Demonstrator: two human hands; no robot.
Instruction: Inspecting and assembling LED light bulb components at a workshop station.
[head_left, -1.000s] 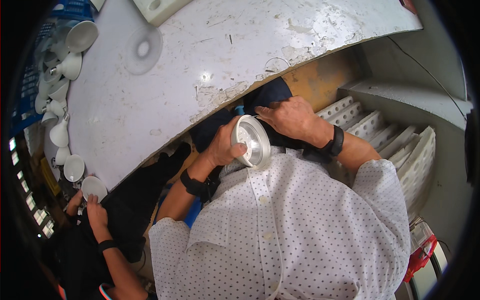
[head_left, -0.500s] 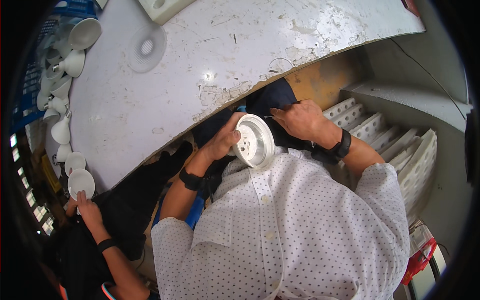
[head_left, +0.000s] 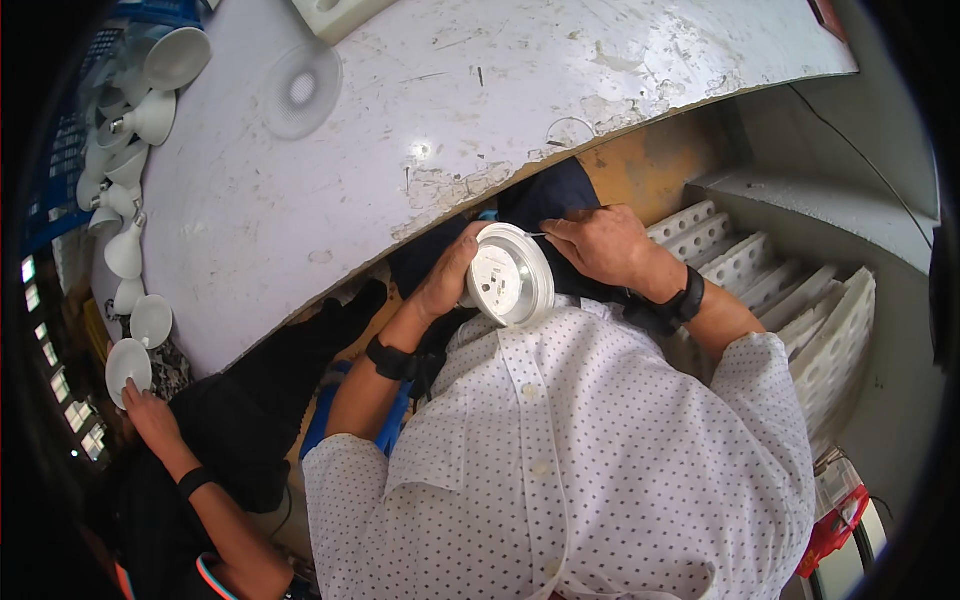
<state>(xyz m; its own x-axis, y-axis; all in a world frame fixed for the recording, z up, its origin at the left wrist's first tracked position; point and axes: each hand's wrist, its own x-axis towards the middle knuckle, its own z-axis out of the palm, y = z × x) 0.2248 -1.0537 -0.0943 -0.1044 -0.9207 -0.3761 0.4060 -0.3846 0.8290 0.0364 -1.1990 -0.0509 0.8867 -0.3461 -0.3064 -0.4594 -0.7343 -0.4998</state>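
My left hand is closed on the side of a white round lamp housing, tilted so its open face is turned up. Inside sits a white circuit board with small dark parts. From the right, my right hand pinches a thin, light-coloured, pin-like piece between thumb and forefinger. Its tip is at the housing's upper right rim; whether it touches, I cannot tell. A clear round lens with a dotted centre lies on the table, well beyond my hands.
The worn white table has a chipped near edge. White lamp shells line its left side. At far left a co-worker's hand touches a white shade. White perforated trays stand at my right.
My right hand's thin piece has come up to the housing's rim, and the housing has turned slightly. The co-worker's hand and shade have moved left. The view has shifted a little.
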